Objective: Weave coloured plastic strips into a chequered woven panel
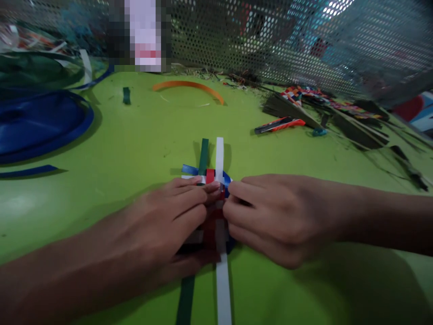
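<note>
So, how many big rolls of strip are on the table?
2 in view: the green roll at far left, and the blue roll nearer the camera. The left edge cuts both off, so others may be hidden.

Single head-worn view: looks forward and down, close above green tabletop (pixel 142 140).

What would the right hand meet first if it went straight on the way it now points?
Probably the left hand, just across the woven strips that the right hand seems to be touching; exact depth is unclear.
</note>
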`<action>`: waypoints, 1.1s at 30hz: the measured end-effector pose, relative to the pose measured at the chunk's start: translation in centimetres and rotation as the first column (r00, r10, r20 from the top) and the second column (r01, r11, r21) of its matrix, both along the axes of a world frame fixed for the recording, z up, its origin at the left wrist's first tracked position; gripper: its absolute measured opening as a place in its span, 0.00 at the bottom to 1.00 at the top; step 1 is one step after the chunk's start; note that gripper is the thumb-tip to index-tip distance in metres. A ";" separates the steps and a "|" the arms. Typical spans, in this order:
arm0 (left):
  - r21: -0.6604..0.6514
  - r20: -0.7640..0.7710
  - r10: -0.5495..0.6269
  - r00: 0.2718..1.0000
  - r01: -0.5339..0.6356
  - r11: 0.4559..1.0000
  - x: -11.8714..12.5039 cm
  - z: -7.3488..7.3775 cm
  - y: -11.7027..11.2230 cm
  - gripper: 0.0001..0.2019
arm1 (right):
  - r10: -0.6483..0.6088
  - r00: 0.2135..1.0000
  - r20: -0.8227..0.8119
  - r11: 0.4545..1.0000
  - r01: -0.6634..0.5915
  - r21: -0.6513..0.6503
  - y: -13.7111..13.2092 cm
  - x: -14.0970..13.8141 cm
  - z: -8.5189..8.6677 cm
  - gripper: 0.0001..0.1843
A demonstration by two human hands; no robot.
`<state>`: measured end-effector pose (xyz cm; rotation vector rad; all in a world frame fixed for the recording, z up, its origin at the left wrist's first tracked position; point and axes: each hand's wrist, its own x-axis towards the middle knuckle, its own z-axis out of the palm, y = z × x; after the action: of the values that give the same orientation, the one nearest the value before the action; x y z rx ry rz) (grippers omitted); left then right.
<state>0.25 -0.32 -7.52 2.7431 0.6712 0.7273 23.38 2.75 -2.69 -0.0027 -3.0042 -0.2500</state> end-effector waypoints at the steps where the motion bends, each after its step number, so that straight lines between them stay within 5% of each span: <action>1: -0.001 0.006 0.003 1.000 -0.003 1.000 0.0 0.0 0.0 0.08 | -0.011 1.000 0.001 1.000 0.011 -0.017 0.0 0.0 0.0 0.16; 12: 0.008 -0.001 0.012 1.000 -0.012 1.000 0.1 -0.3 0.0 0.13 | -0.017 1.000 0.016 1.000 0.017 -0.004 0.3 0.4 -0.2 0.20; 16: -0.043 0.000 0.005 1.000 -0.005 0.999 0.1 -0.1 0.0 0.13 | -0.049 0.999 -0.001 0.984 0.048 -0.174 0.4 0.9 -0.5 0.22; 23: -0.003 -0.022 -0.015 1.000 0.015 1.000 0.0 0.3 0.0 0.15 | -0.435 0.877 -0.205 0.775 0.248 -0.582 -0.9 2.3 -2.2 0.07; 31: -0.040 -0.049 -0.051 0.998 0.049 0.998 -0.2 0.6 0.1 0.13 | -0.653 0.756 -0.055 0.596 0.467 -0.654 -1.2 2.0 -1.7 0.05; 33: -0.051 -0.052 -0.056 0.997 0.053 0.997 -0.2 0.7 0.2 0.13 | -0.654 0.753 -0.072 0.605 0.464 -0.647 -1.4 1.6 -1.6 0.08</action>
<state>0.03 -0.08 -6.87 2.7329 0.6138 0.6188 25.01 1.32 -4.29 -0.9829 -2.5231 0.6132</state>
